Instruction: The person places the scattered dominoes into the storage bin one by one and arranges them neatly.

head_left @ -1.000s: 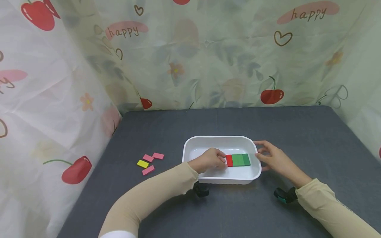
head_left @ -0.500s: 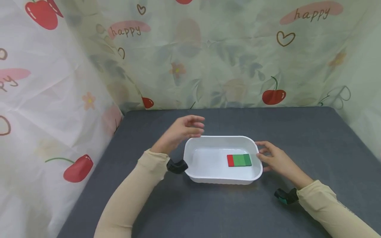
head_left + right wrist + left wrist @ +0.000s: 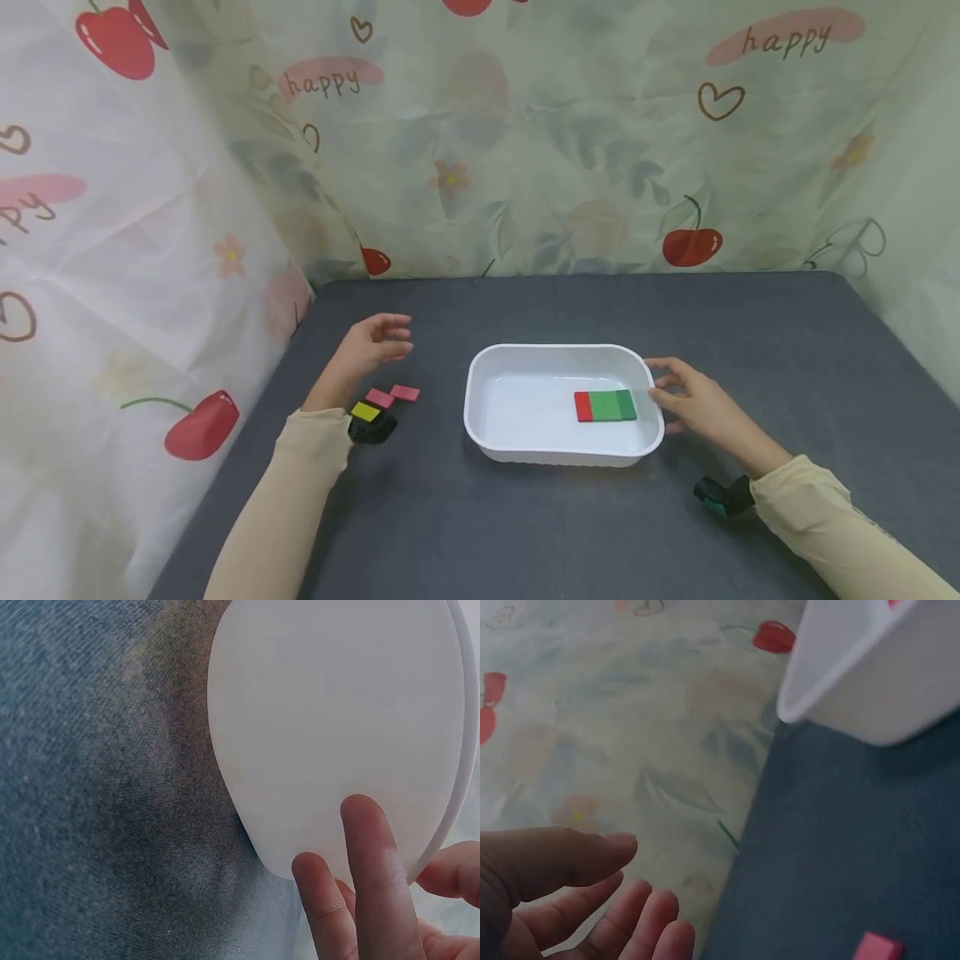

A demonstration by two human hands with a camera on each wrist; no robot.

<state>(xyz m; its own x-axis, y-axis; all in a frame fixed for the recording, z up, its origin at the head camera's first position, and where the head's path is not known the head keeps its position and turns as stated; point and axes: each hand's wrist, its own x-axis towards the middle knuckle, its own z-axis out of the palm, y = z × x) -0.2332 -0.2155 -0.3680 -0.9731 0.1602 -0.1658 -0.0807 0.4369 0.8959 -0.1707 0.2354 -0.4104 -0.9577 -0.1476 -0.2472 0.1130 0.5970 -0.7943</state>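
Observation:
My left hand (image 3: 367, 347) is up over the left side of the table, its fingers loosely bent around nothing. Just below it lie a pink tile (image 3: 405, 392), a second pink tile (image 3: 380, 398) and a yellow tile (image 3: 365, 411), beside the black wrist camera. A white plastic tray (image 3: 517, 454) stands mid-table. Inside, toward its right end, a red tile (image 3: 582, 407), a green tile (image 3: 604, 406) and a dark green tile (image 3: 626, 405) sit edge to edge. My right hand (image 3: 693, 400) touches the tray's right end; in the right wrist view, extended fingers (image 3: 371, 855) rest against its outer wall.
A dark grey cloth covers the table (image 3: 540, 533). Behind it and to the left hangs a patterned curtain (image 3: 525, 167) with cherries and hearts. The tray's left half shows bare white floor between the walls.
My left hand has left the red tile inside the tray, risen over its rim and swung left above the loose tiles. The right hand stays at the tray's right end.

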